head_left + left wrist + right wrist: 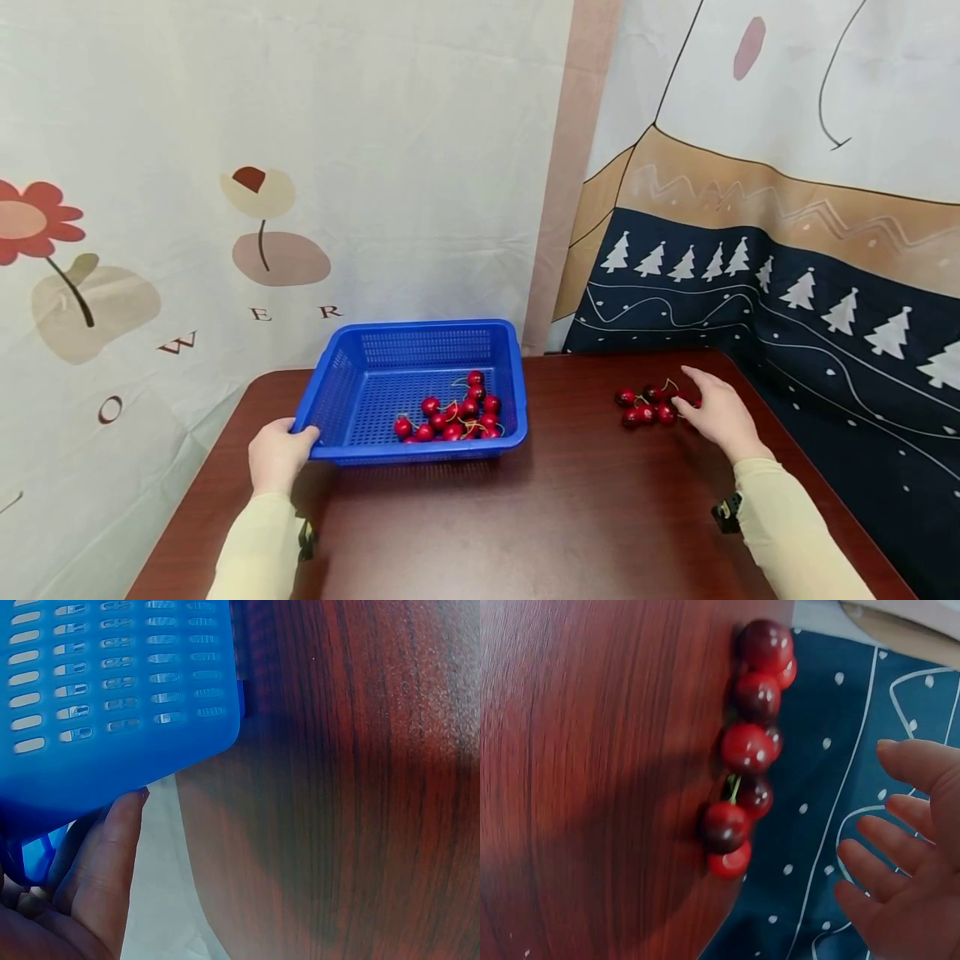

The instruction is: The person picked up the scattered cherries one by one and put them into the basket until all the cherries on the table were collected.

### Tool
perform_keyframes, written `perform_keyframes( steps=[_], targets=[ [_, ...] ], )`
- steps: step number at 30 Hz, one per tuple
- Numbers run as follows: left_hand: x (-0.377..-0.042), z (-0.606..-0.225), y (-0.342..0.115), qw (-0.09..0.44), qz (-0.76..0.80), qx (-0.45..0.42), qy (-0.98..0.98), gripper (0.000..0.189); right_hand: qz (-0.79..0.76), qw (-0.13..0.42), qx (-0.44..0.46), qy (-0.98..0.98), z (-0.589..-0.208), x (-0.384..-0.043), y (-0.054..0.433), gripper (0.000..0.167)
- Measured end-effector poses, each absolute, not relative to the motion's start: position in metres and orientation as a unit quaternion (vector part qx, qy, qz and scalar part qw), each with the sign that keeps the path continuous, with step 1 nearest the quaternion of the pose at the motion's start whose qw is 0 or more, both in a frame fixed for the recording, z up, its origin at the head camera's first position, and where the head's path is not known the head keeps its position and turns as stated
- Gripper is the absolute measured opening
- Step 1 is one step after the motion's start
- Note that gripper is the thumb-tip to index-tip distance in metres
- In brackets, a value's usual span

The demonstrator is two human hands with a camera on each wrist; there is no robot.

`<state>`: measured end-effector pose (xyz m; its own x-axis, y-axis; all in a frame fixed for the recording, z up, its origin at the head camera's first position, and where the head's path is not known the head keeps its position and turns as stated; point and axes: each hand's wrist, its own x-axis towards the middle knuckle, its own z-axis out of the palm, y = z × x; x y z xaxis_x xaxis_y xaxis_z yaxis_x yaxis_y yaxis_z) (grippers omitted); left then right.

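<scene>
1. Left hand (pixel 277 457): fingers grasp the blue basket (pixel 382 392) at its 8 o'clock corner.
2. Cherries (pixel 469 408) cluster inside, toward 4 o'clock.
3. Other cherries (pixel 647 413) lie on the counter (pixel 540 517) at the basket's 3 o'clock.
4. Right hand (pixel 723 417): fingers released, at those cherries' 3 o'clock end.

1. The counter (pixel 540 533) has a dark reddish-brown, wood-grained top, with streaks running through it and a soft shine towards 6 o'clock.
2. Its far corners, at about 10 and 1 o'clock, are rounded; its near edge lies outside the head view.
3. A blue perforated plastic basket (pixel 420 451) stands on it at about 11 o'clock, near the far edge.
4. A small cluster of loose red cherries (pixel 647 413), some much darker, lies directly on the wood at about 2 o'clock, well apart from the basket, many touching; the cluster's 3 o'clock end is partly hidden.
</scene>
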<state>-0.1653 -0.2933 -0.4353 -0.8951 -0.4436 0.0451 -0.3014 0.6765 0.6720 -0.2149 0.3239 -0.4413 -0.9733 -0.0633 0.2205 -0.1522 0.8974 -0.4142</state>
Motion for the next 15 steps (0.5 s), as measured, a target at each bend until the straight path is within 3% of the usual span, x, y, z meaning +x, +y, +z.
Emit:
perform_keyframes(
  steps=[15],
  targets=[
    [-0.166, -0.437, -0.295, 0.105, -0.345, 0.203, -0.911, 0.04, 0.187, 0.102, 0.054, -0.976, -0.455, -0.213, 0.339, 0.046]
  ],
)
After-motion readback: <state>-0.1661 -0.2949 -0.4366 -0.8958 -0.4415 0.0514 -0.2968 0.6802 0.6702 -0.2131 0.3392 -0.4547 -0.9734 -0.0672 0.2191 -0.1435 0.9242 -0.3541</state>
